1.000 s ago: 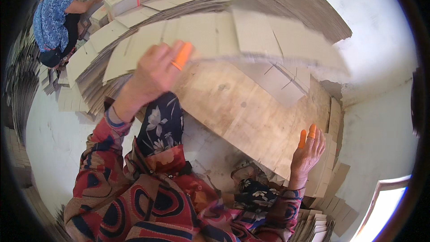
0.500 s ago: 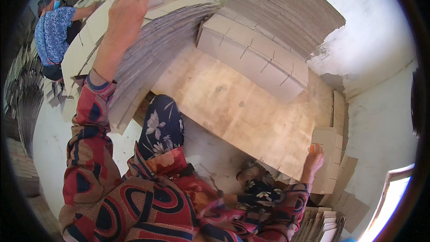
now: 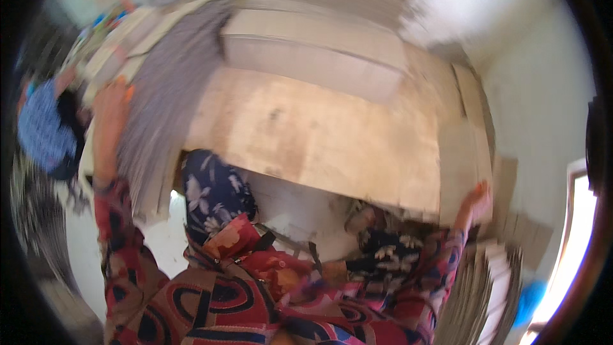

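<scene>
The tall cardboard stack (image 3: 163,83) is standing at the left end of the wooden board (image 3: 332,134). The left hand (image 3: 112,105) is lying over its left side, orange showing at the fingers; blur is hiding how far open it is and whether it is gripping a sheet. The right hand (image 3: 477,200), seemingly part-curled, is hanging beside the cardboard pile (image 3: 458,150); its hold I cannot tell. A co-worker in blue (image 3: 45,126) is showing far left.
</scene>
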`<state>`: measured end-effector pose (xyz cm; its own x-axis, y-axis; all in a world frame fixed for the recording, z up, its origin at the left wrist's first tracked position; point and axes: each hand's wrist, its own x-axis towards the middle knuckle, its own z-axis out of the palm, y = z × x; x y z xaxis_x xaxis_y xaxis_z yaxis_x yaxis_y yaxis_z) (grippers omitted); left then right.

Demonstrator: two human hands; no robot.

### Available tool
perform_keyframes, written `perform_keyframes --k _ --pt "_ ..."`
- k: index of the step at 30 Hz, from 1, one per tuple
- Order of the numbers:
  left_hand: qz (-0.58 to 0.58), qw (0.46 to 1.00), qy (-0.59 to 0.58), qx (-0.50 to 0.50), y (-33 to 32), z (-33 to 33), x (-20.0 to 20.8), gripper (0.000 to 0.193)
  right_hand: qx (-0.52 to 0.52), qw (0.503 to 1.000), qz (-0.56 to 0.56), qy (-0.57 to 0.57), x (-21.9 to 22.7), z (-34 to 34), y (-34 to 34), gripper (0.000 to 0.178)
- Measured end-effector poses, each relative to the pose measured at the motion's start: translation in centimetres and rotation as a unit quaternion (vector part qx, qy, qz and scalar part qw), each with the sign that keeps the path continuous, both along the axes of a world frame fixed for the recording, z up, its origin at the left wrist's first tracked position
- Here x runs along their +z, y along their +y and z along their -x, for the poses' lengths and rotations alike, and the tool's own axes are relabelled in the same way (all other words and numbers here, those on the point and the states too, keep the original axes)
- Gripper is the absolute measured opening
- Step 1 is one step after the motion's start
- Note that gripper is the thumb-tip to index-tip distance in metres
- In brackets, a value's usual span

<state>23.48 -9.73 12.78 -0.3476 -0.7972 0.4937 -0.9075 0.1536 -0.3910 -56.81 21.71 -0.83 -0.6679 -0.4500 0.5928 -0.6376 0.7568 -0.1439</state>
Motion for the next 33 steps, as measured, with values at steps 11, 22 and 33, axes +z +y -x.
perform_keyframes --k 11,22,33 --pt "-0.31 0.879 0.129 -0.339 6.0 21.2 -9.4 0.019 -0.108 0.978 -0.152 -0.091 -1.0 -1.9 -2.0 0.05" --pt "-0.39 0.852 0.082 -0.339 6.2 24.9 -11.4 0.013 -0.083 0.971 -0.207 -0.086 -2.9 1.8 -1.3 0.043" --pt "-0.416 0.844 0.11 -0.319 6.6 24.0 -11.6 0.014 -0.062 0.978 -0.189 -0.069 -2.4 2.7 -1.0 0.053"
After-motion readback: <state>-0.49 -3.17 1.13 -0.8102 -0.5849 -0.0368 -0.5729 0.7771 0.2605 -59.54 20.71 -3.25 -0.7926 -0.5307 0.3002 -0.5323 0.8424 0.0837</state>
